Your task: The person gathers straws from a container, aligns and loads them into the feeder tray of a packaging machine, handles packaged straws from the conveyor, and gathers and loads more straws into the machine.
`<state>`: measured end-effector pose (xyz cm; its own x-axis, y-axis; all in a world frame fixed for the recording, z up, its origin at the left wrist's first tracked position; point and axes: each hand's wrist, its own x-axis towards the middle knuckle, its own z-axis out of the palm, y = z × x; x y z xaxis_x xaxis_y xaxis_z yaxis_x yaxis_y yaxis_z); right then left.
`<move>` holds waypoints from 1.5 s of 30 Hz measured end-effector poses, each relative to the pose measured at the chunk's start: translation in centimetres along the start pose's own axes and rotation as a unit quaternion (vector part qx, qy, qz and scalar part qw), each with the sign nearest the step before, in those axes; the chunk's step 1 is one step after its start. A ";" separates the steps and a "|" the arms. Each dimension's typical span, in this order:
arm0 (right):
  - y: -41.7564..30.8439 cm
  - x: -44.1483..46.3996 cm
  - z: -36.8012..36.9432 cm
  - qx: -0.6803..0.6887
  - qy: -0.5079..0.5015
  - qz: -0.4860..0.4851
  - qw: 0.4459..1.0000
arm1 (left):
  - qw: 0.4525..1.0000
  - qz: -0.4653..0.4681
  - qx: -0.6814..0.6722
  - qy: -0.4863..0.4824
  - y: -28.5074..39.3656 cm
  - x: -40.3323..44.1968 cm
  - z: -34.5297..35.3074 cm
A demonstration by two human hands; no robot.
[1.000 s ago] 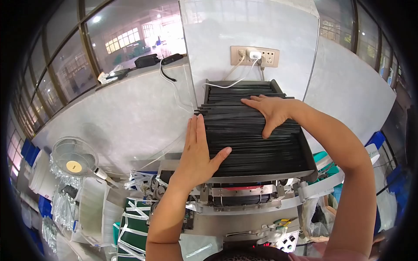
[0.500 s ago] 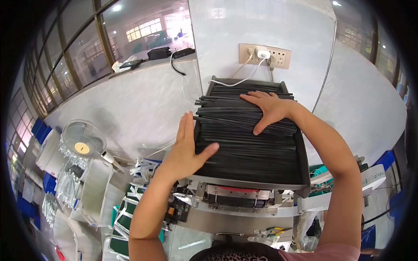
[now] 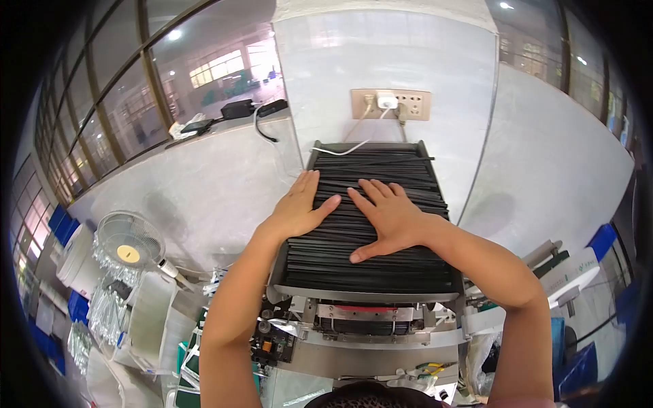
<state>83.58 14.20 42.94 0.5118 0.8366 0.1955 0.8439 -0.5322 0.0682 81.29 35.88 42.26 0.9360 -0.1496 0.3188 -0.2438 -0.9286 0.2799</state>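
A grey tray (image 3: 367, 297) holds a thick layer of thin black strips (image 3: 367, 275), most lying crosswise. My right hand (image 3: 394, 221) rests on top of the strips near the middle, fingers spread and palm down. At the tray's left side, my left hand (image 3: 299, 211) lies against the strip ends, its thumb apart from the fingers. Neither hand is wrapped round anything. One strip (image 3: 418, 160) pokes out past the tray's far right side.
Below the tray sits a machine (image 3: 367, 318) with metal rails. Pliers (image 3: 432, 369) lie on the surface in front. A power outlet (image 3: 391, 104) with plugs and cables is on the wall behind. A fan (image 3: 129, 245) stands at the left, and a ledge holds black adapters (image 3: 238, 109).
My right hand has moved nearer and left over the strips, and my left hand has moved up along the tray's side. The raised strips now lie flatter. The view has shifted.
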 end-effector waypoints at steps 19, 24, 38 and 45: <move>9.1 3.5 0.6 0.122 -0.087 0.214 0.965 | 0.987 0.013 0.073 -0.140 0.9 5.6 1.0; 7.3 2.6 -0.7 0.078 -0.118 0.211 0.967 | 0.988 0.023 0.079 -0.128 1.0 5.2 0.7; -3.1 -7.3 -2.4 0.104 -0.086 0.064 0.989 | 0.981 0.113 0.035 -0.155 4.2 -7.5 -2.9; -5.2 -9.2 -1.8 0.030 -0.001 0.018 0.999 | 0.985 0.141 0.071 -0.071 4.9 -11.3 -1.8</move>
<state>74.20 9.02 42.58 0.5429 0.8171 0.1941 0.8326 -0.5538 0.0023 69.07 33.66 41.68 0.8652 -0.4446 0.2321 -0.4701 -0.8801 0.0668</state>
